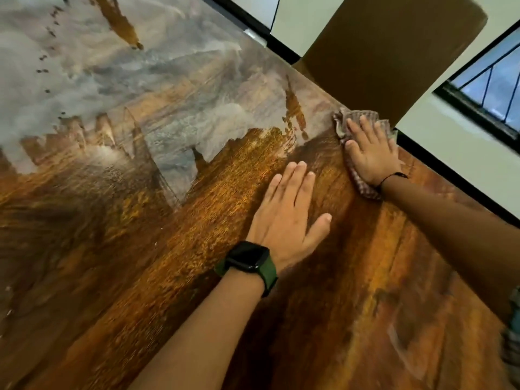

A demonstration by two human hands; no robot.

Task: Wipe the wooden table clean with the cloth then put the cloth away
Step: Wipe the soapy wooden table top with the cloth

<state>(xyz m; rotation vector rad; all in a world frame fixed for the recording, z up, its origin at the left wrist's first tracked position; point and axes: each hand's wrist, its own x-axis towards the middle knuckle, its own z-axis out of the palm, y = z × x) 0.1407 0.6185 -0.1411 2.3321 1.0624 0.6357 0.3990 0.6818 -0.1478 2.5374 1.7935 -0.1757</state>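
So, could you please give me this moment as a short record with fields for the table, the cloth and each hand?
table: wooden table, pale dusty film over the far left part, bare brown wood nearer the person
cloth: checked cloth, flat on the table near its far right edge
right hand: fingers spread, presses on the cloth
left hand: flat on bare wood, holds nothing, smartwatch on its wrist
behind table: brown chair back

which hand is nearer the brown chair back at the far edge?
Right. The right hand lies flat on the checked cloth at the table edge, just below the brown chair back. The left hand rests flat on the wooden table, nearer the person.
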